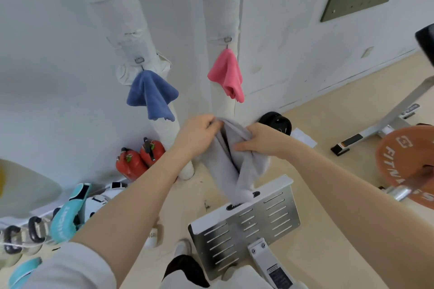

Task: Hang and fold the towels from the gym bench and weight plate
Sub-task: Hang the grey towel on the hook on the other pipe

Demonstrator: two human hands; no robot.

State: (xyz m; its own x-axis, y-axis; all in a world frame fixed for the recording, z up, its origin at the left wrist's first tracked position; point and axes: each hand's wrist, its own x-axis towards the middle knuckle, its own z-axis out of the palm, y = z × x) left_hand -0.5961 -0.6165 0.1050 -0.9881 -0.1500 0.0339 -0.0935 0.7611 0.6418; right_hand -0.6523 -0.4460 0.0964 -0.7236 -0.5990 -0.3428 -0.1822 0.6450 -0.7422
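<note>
Grey towel [237, 159] hangs bunched, gripped by left hand [196, 135] and right hand [259, 139]; at three o'clock, orange weight plate [399, 162] reads "FITN".

Orange weight plate [406, 166] cut off by right edge; its lettering only partly readable, barbell sleeve [399, 192] covers some. Black pad [426, 42] top right mostly out of frame. Grey towel [237, 166] hides part of slotted metal plate [246, 225] and the floor behind it. Left hand [197, 134] fingertips buried in towel folds; right hand [260, 141] fingers partly tucked under cloth. Label on bench post [277, 274] too small to read.
</note>
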